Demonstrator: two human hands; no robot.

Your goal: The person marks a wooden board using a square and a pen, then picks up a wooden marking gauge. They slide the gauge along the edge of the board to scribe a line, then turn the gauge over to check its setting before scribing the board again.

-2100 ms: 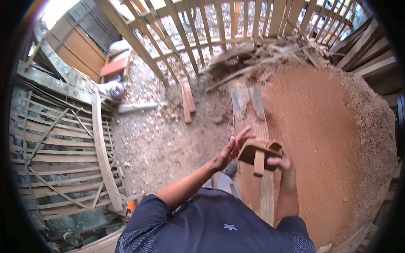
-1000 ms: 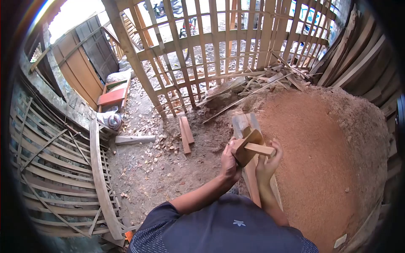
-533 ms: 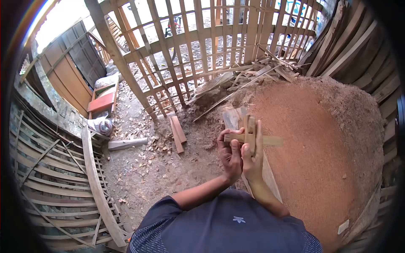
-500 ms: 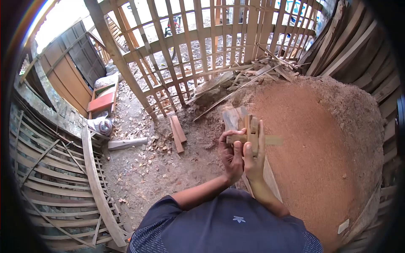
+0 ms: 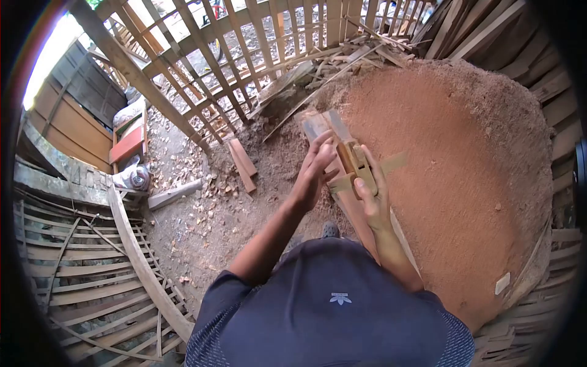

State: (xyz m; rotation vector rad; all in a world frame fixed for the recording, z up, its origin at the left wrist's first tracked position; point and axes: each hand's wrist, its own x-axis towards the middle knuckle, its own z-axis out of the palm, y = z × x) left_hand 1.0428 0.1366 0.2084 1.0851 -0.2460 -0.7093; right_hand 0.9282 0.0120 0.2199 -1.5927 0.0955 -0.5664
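1. Earthen floor point(image 5: 211, 235), strewn with leaves and chips, spreads along the left, giving the left forearm open room as far as the curved timber point(image 5: 139, 257) edging a slatted panel point(image 5: 95, 293).
2. Reddish sawdust point(image 5: 452, 153) forms a broad mound on the right; its inner edge runs along the long board in front of the person, and its far edge meets scrap wood.
3. Upright slats make up a fence point(image 5: 137, 73) across the far side, well apart from both hands.
4. A person's dark shirt point(image 5: 330, 300) fills the bottom centre, with the tip of a shoe point(image 5: 330, 229) just ahead of it.
5. One long wooden board point(image 5: 354, 211) slants away beneath the hands, narrow, with grey patches at its far end.
6. Beyond the floor at far left, a plastic bag point(image 5: 131, 177) lies near an orange-red panel point(image 5: 127, 148); its contents cannot be made out.
7. Over the board is a wooden tool point(image 5: 350, 160), its crossbar jutting past both sides.
8. The right hand point(image 5: 376, 196) has a closed grip on the tool, thumb over the near side.
9. Beside it, the left hand point(image 5: 317, 162) is loosely unclosed, fingers bent; contact is unclear.
10. Smallest, a pale block point(image 5: 502, 283) sits near the mound's lower right edge.
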